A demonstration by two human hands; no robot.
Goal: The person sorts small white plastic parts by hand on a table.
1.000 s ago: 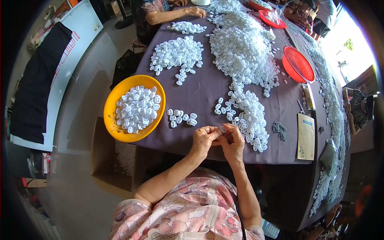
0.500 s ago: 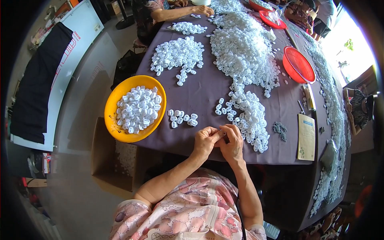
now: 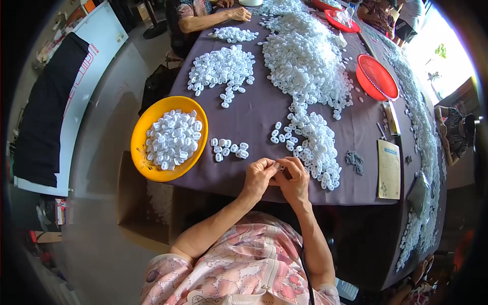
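My left hand (image 3: 258,176) and my right hand (image 3: 294,179) meet at the near edge of the table, fingertips pinched together around a small white plastic piece (image 3: 280,166) that is mostly hidden. Just beyond my right hand lies a heap of white plastic pieces (image 3: 315,145). A short row of the same pieces (image 3: 229,149) sits left of my hands. Further left, an orange bowl (image 3: 144,133) holds several more white pieces.
The purple-covered table (image 3: 259,114) carries large heaps of white pieces (image 3: 305,61), a red basket (image 3: 376,77), a small grey pile (image 3: 355,160) and a tan booklet (image 3: 389,169). Another person's forearm (image 3: 216,18) rests at the far end. An open cardboard box (image 3: 152,203) stands under the bowl.
None apart from small finger movements; both hands stay pinched together at the table's near edge.
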